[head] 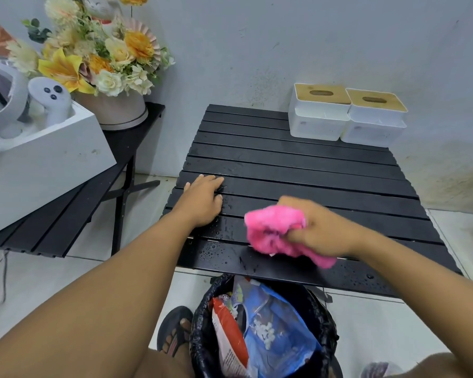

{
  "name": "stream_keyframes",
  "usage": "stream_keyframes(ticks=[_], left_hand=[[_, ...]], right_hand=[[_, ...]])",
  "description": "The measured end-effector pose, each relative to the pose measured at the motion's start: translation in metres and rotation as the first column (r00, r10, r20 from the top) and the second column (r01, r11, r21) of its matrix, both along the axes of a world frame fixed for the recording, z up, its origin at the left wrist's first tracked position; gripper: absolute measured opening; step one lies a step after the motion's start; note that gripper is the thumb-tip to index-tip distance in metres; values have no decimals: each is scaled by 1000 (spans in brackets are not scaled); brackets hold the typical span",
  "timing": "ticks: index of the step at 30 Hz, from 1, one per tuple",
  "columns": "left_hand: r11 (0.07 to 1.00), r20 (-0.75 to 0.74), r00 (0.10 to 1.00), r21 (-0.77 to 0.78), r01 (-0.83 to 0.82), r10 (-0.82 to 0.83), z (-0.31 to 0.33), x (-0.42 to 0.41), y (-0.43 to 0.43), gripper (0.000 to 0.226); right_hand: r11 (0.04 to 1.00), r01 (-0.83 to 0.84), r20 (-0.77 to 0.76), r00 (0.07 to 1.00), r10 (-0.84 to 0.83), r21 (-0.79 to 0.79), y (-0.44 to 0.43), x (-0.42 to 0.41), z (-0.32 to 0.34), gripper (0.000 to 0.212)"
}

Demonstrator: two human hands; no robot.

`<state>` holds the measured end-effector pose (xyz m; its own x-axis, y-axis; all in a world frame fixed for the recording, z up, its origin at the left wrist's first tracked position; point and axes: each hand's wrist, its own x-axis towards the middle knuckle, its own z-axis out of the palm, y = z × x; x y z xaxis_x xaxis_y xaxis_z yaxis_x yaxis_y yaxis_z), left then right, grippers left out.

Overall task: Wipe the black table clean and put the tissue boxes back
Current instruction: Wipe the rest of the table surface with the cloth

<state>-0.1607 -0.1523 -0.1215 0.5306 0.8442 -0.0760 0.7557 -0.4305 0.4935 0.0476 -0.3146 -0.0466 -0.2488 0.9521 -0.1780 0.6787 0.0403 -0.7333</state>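
White box [47, 159]: far left, sitting on a second black slatted table [52, 230]; a pale grey controller [52, 100] stands inside it.
Flowers [99, 55]: yellow, orange and cream blooms in a round pale pot [120, 110], behind the white box and against the wall.
Left hand [202, 200]: palm down on the left edge of the black table, fingers laid out nearly straight across the slats, holding nothing.
Black table [298, 165]: slatted top running from the near edge back to the grey wall; water drops [216, 252] bead on the near slats, thickest between the two hands.
Foot [175, 331]: in a dark sandal on the pale floor, just left of the bin.
Bin [202, 336]: lined with a black bag, standing at the near edge of the black table; red and blue wrappers [279, 331] fill it.
Pink cloth [276, 230]: bunched up and pressed on the near slats, right of the left hand.
Right hand [322, 230]: slightly blurred, fingers curled around the pink cloth, gripping it from the right.
Tissue boxes [318, 113]: two white ones with wooden lids, side by side and touching, on the far right corner of the black table next to the wall, well apart from both hands.
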Motion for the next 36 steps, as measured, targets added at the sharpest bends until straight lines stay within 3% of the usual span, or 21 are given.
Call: stream_keyframes(ticks=[3, 5, 6, 9, 11, 14, 20, 24, 36], left_hand=[[1000, 0, 1000, -3, 1, -1, 0, 0, 1, 52], [1000, 3, 1000, -3, -2, 2, 0, 0, 1, 52], [1000, 4, 1000, -2, -2, 2, 0, 0, 2, 52], [1000, 1, 1000, 4, -3, 3, -1, 1, 2, 52], [1000, -4, 1000, 11, -3, 3, -2, 1, 2, 52], [1000, -10, 1000, 23, 1, 0, -3, 1, 2, 51], [999, -25, 1000, 31, 10, -9, -3, 1, 2, 51], [999, -15, 1000, 34, 25, -24, -6, 0, 6, 49], [998, -32, 999, 55, 38, -36, -8, 0, 7, 49]], right_hand=[[966, 166, -137, 981, -140, 199, 18, 10, 26, 38], [904, 352, -258, 922, -290, 243, 33, 20, 32, 49], [882, 401, -237, 908, -345, 249, 39, 24, 29, 47], [929, 312, 182, 920, -348, 199, 54, 33, -1, 33], [974, 191, 448, 865, -225, 120, 50, 31, -24, 48], [997, 65, 581, 811, -72, 34, 42, 29, -43, 67], [990, -29, 388, 921, -26, 135, 30, 33, -53, 23], [976, -76, 330, 944, 4, 204, 4, 26, -52, 27], [987, -119, 247, 965, 90, 104, -38, 4, -47, 26]])
